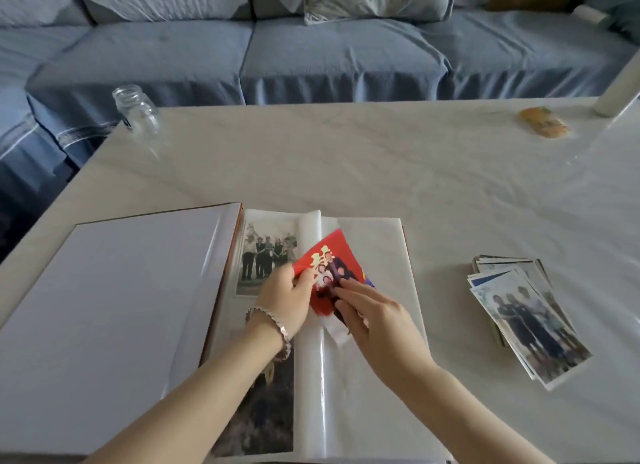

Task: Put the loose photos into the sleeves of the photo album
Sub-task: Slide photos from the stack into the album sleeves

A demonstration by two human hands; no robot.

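Left hand (287,299) and right hand (377,321) pinch the red photo (334,256) by its edges; album (379,245) open beneath.

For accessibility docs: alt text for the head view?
Left hand and right hand hold a red photo over the open photo album on a table. A stack of loose photos lies to its right; a glass jar stands at the far left, a sofa behind.

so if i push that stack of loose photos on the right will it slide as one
It would probably fan out: the stack of loose photos already lies skewed, edges unaligned. The prints look glossy, so they likely slip over each other and the smooth table.
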